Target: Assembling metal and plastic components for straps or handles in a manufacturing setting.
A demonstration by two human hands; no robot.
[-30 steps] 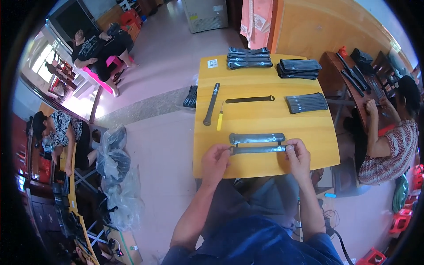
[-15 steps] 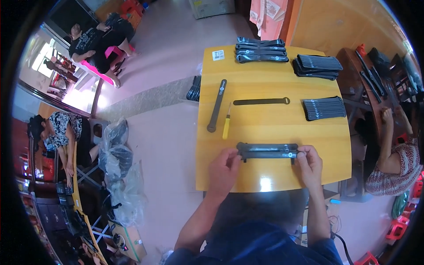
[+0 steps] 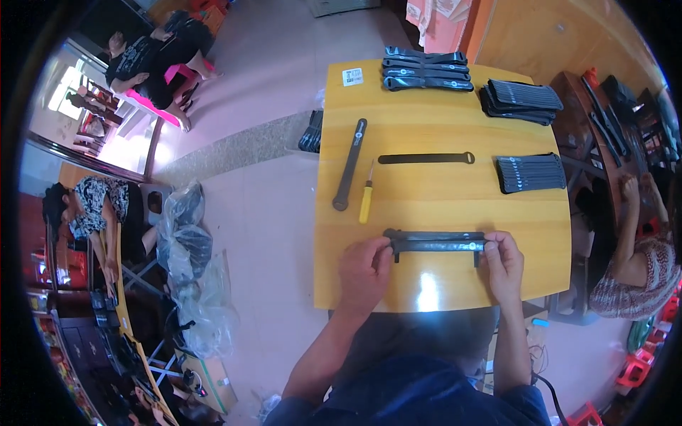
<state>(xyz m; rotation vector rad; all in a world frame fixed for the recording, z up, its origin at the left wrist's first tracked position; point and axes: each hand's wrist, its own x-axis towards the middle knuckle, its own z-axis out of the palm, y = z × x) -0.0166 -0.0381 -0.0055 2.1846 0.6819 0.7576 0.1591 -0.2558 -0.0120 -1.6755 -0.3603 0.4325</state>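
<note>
My left hand [image 3: 366, 272] pinches one end of a few black straps [image 3: 435, 246] held level above the near part of the table. At their other end, my right hand [image 3: 505, 264] grips with thumb and fingers. The straps lie side by side, a pale mark near the right end; short dark pieces hang beneath both ends. Beyond them lie a screwdriver with a yellow handle [image 3: 366, 204], one dark strap [image 3: 349, 167] set lengthwise and a thinner strap [image 3: 420, 158] with a ring end lying crosswise.
On the yellow wooden table [image 3: 455, 202] sit a tied strap bundle [image 3: 426, 73] at the back, a strap stack [image 3: 522, 101] at back right and another row of straps [image 3: 531, 174] below it. Clear plastic bags [image 3: 186, 263] lie on the floor at left. Other people sit at both sides.
The held straps have tilted a little, so their top faces look narrower. Both hands keep hold of the ends. The view has shifted slightly.
</note>
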